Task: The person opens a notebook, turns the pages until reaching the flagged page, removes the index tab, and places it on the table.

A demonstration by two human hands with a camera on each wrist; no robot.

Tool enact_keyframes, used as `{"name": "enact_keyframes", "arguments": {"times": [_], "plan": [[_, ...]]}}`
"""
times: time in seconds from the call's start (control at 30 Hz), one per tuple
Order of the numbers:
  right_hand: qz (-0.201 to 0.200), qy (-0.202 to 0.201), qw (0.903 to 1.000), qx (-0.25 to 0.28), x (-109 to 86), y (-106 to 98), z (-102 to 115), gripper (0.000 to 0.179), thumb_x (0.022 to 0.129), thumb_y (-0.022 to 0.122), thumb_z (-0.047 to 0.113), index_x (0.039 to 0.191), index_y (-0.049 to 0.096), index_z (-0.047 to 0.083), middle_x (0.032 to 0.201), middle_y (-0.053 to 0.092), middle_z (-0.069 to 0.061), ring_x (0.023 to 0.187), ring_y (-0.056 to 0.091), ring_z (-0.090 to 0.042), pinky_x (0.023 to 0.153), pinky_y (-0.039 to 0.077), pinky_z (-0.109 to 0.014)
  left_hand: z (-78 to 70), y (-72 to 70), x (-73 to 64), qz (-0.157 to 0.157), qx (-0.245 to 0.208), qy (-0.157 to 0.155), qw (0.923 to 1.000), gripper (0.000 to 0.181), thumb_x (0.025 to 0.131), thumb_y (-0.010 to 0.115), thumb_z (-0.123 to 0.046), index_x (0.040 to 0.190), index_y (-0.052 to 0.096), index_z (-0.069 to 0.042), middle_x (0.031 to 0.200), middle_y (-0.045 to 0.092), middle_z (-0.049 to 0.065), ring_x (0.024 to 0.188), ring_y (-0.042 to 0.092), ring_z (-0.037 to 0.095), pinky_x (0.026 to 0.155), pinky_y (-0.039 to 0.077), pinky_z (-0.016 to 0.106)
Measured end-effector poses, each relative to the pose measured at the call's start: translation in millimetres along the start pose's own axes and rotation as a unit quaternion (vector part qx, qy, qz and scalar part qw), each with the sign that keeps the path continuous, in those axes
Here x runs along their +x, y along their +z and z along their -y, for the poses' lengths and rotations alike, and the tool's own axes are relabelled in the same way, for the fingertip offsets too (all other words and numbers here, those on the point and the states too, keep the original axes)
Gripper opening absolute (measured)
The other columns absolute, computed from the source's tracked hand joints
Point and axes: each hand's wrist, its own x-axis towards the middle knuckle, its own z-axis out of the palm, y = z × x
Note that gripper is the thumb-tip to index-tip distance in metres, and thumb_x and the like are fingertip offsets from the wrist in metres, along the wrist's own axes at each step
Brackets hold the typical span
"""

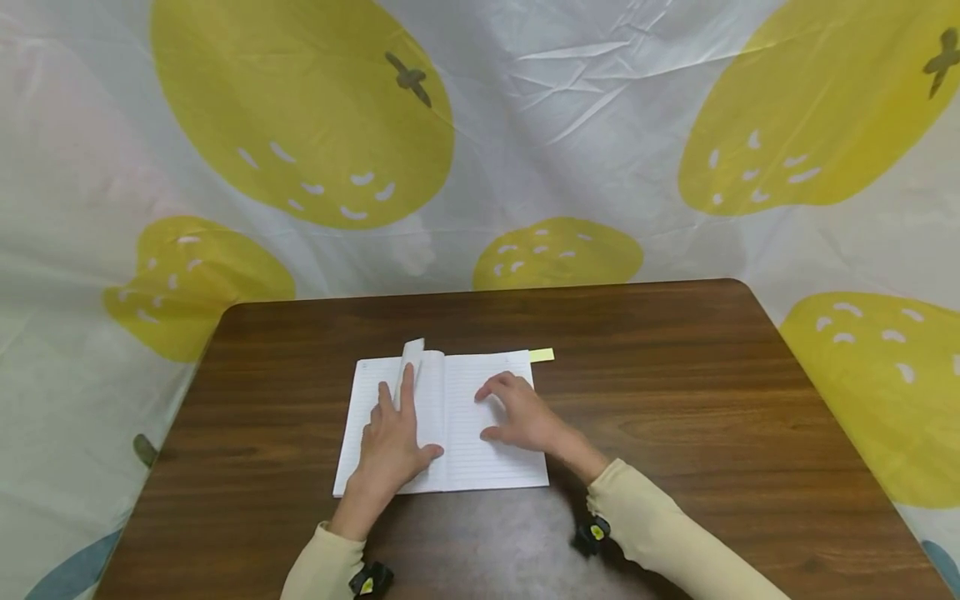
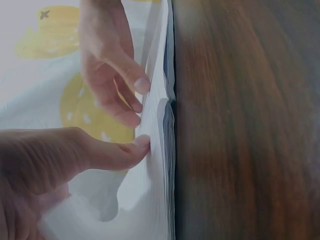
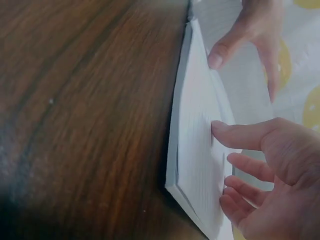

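A lined notebook (image 1: 487,467) lies spread on the table, its pages white. Over its left side is my left hand (image 1: 390,450), fingers extended along a raised, curling page (image 1: 414,352); the thumb (image 2: 132,149) is low near the fold. On the right-hand page, my right hand (image 1: 523,418) has loosely bent fingers with thumb and fingertips apart. In the right wrist view its thumb (image 3: 222,128) is at the paper, though whether it presses cannot be told. Neither hand grips anything visibly. A pale yellow-green tab (image 1: 542,355) sticks out at the notebook's top right.
The dark wooden table (image 1: 675,400) extends on both sides of the notebook. Behind it hangs a white cloth (image 1: 465,167) printed with large yellow fruit. Small black devices (image 1: 592,532) are strapped at both wrists, below pale yellow sleeves (image 1: 660,517).
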Motion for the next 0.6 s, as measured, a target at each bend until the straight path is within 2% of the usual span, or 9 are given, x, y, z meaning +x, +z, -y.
{"name": "enact_keyframes", "arguments": {"times": [0.13,0.27,0.43,0.6], "plan": [[0.012,-0.02,0.9993,-0.03,3.0,-0.6,0.5,0.054,0.074,0.09,0.014,0.12,0.064,0.002,0.127,0.058,-0.02,0.119,0.054,-0.038,0.104,0.043,-0.05,3.5,-0.5,-0.1,-0.021,0.021,0.003,0.9996,0.131,0.07,0.094,-0.032,0.163,0.003,-0.01,0.162,0.0,0.041,0.148,0.012,0.063,0.11,0.022,0.078],[0.019,-0.031,0.9979,-0.054,8.4,-3.4,0.3,0.061,0.074,0.091,0.019,0.125,0.063,0.002,0.128,0.057,-0.021,0.118,0.053,-0.038,0.101,0.044,-0.051,7.2,-1.2,0.5,-0.041,0.056,0.018,0.9974,0.136,0.067,0.095,-0.039,0.163,0.005,-0.007,0.163,-0.008,0.038,0.15,0.0,0.061,0.109,0.008,0.083],[0.041,-0.019,0.9957,-0.08,17.4,-5.5,-2.5,0.067,0.075,0.091,0.026,0.13,0.061,0.002,0.131,0.054,-0.022,0.119,0.052,-0.039,0.098,0.045,-0.053,10.1,-1.7,1.2,-0.051,0.073,0.034,0.9954,0.134,0.065,0.095,-0.042,0.163,0.011,-0.006,0.164,-0.009,0.036,0.151,-0.004,0.058,0.108,0.002,0.084],[0.061,-0.004,0.9934,-0.097,29.4,-7.4,-3.6,0.072,0.076,0.09,0.03,0.134,0.059,0.003,0.134,0.053,-0.023,0.12,0.052,-0.041,0.095,0.046,-0.055,9.4,-2.9,1.3,-0.021,0.07,0.036,0.9967,0.122,0.071,0.092,-0.04,0.163,0.018,-0.011,0.166,-0.003,0.032,0.152,0.002,0.058,0.11,0.005,0.082]]}}
